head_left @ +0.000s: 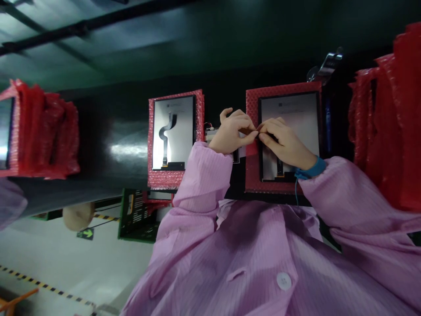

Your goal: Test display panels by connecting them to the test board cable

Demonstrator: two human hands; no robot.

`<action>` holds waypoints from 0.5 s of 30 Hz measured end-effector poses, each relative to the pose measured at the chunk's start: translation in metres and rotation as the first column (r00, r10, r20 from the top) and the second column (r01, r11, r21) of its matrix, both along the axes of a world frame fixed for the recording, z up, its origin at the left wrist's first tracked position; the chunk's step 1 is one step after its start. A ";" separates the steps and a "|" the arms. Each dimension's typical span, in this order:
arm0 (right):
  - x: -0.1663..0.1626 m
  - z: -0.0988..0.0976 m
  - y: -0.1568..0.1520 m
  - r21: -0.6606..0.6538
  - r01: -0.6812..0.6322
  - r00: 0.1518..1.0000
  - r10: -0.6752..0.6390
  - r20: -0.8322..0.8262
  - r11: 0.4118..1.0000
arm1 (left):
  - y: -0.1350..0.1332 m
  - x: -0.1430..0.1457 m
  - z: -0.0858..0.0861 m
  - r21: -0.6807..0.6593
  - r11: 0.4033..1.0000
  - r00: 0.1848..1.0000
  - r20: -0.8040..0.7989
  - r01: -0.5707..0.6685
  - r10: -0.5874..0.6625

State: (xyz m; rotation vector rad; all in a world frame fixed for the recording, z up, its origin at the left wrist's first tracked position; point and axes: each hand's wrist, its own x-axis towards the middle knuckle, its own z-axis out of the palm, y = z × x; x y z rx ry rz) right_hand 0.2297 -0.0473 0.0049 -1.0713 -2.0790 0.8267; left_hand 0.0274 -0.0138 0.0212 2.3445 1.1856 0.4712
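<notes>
My left hand (234,131) and my right hand (283,141) meet with fingertips pinched together at the left edge of a display panel (301,116). Whatever lies between the fingertips is too small to make out. The panel rests back side up on a red bubble-wrap bag (252,175), and my right hand hangs over it, covering part of its dark ribbon cable. To the left, a second display panel (180,131) with a curved black flex cable (164,140) lies on another red bubble-wrap bag (154,180). A blue wrist strap (312,170) circles my right wrist.
Stacks of red bubble bags stand at the far right (381,123) and far left (49,131) of the dark bench (108,105). A metal clip-like object (329,65) sits behind the right panel. Below the bench are a green crate (134,215) and a round stool (78,216).
</notes>
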 end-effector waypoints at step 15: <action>0.003 -0.001 -0.008 -0.030 0.298 0.934 -0.298 -0.199 0.954 | -0.111 -0.020 -0.031 0.404 0.740 0.826 0.075 -0.538 0.559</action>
